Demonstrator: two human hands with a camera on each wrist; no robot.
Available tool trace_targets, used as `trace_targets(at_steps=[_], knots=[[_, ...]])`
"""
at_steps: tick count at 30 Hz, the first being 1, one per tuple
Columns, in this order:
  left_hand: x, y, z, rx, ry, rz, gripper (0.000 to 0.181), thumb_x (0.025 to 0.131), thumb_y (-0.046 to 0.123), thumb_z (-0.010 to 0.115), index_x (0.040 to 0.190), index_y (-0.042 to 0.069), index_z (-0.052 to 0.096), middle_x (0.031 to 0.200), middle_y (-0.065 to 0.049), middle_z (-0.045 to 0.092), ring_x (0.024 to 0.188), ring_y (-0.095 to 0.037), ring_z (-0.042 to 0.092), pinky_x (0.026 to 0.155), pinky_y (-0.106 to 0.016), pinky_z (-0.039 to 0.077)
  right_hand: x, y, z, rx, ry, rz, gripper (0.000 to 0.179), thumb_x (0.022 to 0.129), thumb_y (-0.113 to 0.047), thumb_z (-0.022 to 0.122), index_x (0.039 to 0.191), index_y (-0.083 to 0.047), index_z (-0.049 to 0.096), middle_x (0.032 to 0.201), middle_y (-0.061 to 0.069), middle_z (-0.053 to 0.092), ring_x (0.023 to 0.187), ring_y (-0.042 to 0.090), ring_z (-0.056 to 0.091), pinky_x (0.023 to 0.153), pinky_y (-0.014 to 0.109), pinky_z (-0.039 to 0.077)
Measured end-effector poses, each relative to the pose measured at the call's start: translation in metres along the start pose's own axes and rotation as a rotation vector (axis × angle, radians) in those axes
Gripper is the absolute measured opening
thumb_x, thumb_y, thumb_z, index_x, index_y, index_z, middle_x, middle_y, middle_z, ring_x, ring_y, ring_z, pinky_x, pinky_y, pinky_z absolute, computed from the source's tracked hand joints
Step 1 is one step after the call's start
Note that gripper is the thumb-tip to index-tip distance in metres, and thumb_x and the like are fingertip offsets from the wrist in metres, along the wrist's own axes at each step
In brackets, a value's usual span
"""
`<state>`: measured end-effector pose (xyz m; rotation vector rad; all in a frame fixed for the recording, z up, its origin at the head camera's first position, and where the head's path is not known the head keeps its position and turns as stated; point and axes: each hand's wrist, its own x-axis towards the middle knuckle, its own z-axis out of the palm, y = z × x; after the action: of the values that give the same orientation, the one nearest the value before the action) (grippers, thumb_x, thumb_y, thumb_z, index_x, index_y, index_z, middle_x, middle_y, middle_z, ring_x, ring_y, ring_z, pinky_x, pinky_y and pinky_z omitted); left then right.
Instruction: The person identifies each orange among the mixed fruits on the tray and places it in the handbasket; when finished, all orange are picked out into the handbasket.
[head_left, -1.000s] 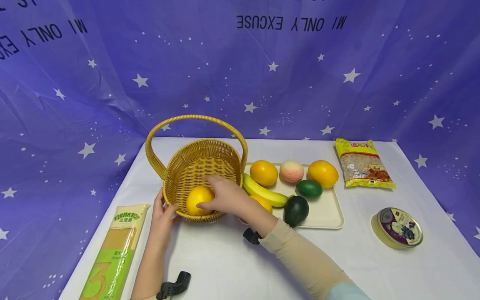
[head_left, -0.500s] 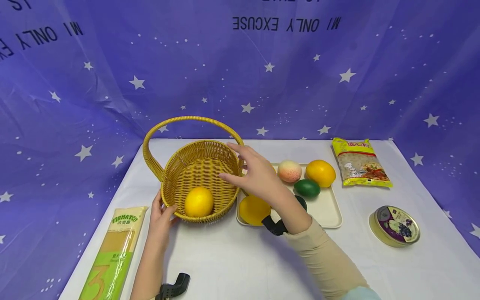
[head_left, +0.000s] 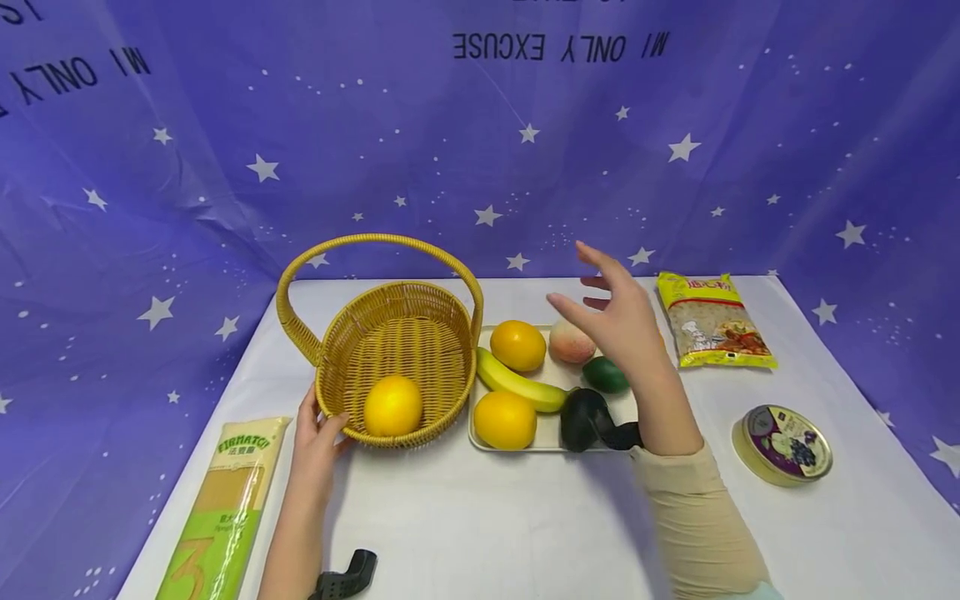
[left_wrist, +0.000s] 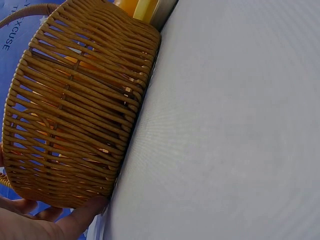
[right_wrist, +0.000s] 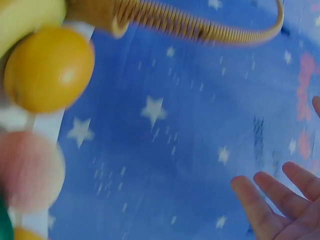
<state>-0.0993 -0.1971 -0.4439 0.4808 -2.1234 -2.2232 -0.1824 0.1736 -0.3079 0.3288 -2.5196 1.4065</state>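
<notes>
A wicker basket (head_left: 408, 342) with a tall handle stands tilted toward me, an orange (head_left: 393, 406) lying in its near part. At its near left side, my left hand (head_left: 315, 442) grips the basket, thumb at the rim and fingers along the outer wall. My right hand (head_left: 622, 325) hangs over the cream tray (head_left: 548, 432), fingers spread and holding nothing. Below and left of it lie a peach (head_left: 572, 342), a green oval fruit (head_left: 605, 375), a dark avocado (head_left: 581, 419), a banana (head_left: 517, 385) and orange-yellow fruits (head_left: 517, 346). The hand and wrist mount hide parts of the tray.
A spaghetti packet (head_left: 225, 508) lies left of my left forearm. On the right are a yellow-edged food bag (head_left: 716, 321) and a round tin (head_left: 782, 445). A purple starry cloth (head_left: 420, 125) hangs behind the white table (head_left: 465, 525).
My right hand has let go of the orange inside the basket, then moved right and up over the tray. The left hand stays at the basket.
</notes>
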Motion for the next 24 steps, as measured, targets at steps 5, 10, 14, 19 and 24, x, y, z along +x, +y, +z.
trace_targets(at_steps=[5, 10, 14, 19, 24], knots=[[0.000, -0.001, -0.001, 0.010, -0.009, 0.015, 0.068, 0.100, 0.009, 0.041, 0.157, 0.026, 0.006, 0.160, -0.003, 0.010, 0.137, -0.027, 0.030, 0.081, -0.021, 0.047, 0.000, 0.026, -0.029, -0.010, 0.097, 0.101, 0.073, 0.084, -0.045, 0.072, 0.147, -0.029, 0.041, 0.146, 0.001, 0.044, 0.123, 0.028, 0.050, 0.096, 0.048, 0.044], [0.001, -0.002, -0.002, -0.001, -0.010, 0.023, 0.068, 0.100, 0.008, 0.040, 0.157, 0.027, 0.007, 0.160, -0.002, 0.009, 0.137, -0.027, 0.030, 0.081, -0.021, 0.047, -0.003, 0.052, -0.048, -0.066, 0.156, 0.227, 0.079, 0.083, -0.052, 0.068, 0.151, -0.029, 0.035, 0.148, 0.004, 0.041, 0.126, 0.032, 0.047, 0.097, 0.053, 0.042], [0.001, -0.003, -0.001, -0.003, -0.009, 0.026, 0.068, 0.100, 0.008, 0.040, 0.156, 0.026, 0.007, 0.160, -0.002, 0.010, 0.137, -0.026, 0.030, 0.081, -0.022, 0.047, -0.005, 0.072, -0.057, -0.042, 0.157, 0.317, 0.083, 0.084, -0.054, 0.067, 0.153, -0.026, 0.030, 0.152, 0.008, 0.036, 0.128, 0.036, 0.044, 0.099, 0.055, 0.038], [0.000, -0.002, 0.000, 0.014, 0.006, 0.007, 0.068, 0.100, 0.010, 0.041, 0.156, 0.027, 0.007, 0.159, -0.002, 0.011, 0.137, -0.026, 0.030, 0.081, -0.021, 0.046, -0.008, 0.097, -0.060, -0.050, 0.168, 0.373, 0.085, 0.085, -0.055, 0.064, 0.154, -0.020, 0.028, 0.151, 0.014, 0.035, 0.127, 0.039, 0.045, 0.099, 0.055, 0.039], [0.000, -0.002, 0.000, 0.023, 0.014, 0.002, 0.068, 0.101, 0.011, 0.042, 0.156, 0.027, 0.007, 0.159, -0.003, 0.013, 0.136, -0.026, 0.031, 0.081, -0.021, 0.045, -0.011, 0.125, -0.058, -0.079, 0.159, 0.413, 0.088, 0.085, -0.059, 0.062, 0.154, -0.016, 0.027, 0.150, 0.017, 0.037, 0.124, 0.041, 0.047, 0.098, 0.054, 0.040]])
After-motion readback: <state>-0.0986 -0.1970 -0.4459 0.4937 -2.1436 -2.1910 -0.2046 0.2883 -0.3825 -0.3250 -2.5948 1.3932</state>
